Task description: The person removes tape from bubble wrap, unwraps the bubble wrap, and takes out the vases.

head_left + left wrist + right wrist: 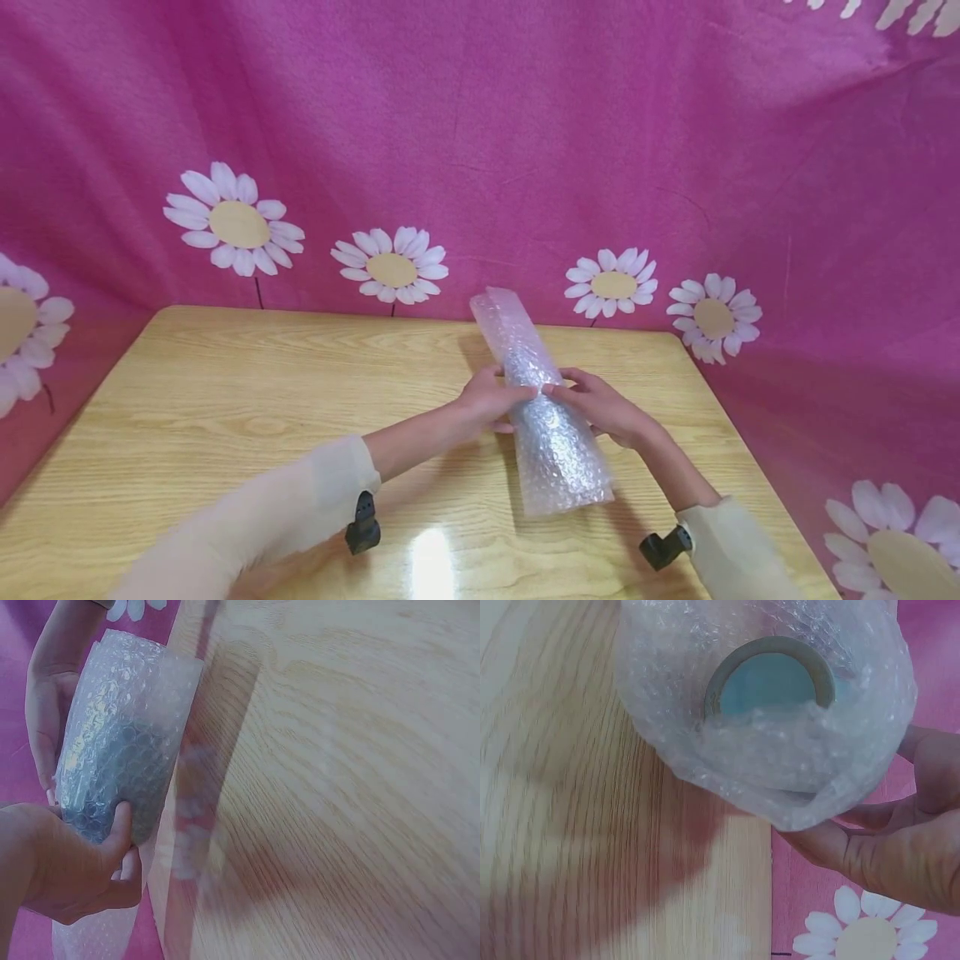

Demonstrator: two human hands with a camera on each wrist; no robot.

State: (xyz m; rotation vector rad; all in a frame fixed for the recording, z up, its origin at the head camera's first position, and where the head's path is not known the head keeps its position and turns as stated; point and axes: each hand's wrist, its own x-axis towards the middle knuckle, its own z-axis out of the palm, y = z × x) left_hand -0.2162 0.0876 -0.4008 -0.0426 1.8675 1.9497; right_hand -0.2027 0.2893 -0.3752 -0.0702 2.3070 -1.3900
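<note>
A long roll of clear, pinkish bubble wrap (562,458) is held slanting over the table by both hands. My left hand (491,400) grips it from the left, thumb on top and fingers along its side. From the right, my right hand (600,406) holds it, its thumb tip close to the left thumb near the middle. Through the open end, in the right wrist view, shows a round object (821,671) with a pale ring-shaped rim and light blue-green inside it. Its exact kind cannot be told. In the left wrist view the wrap (142,690) looks darker around the wrapped object.
The wooden table (262,392) has rounded far corners and a glare spot near its front. A pink cloth (487,150) printed with white daisies hangs behind and at the sides. Black cameras (363,525) sit on both sleeved wrists.
</note>
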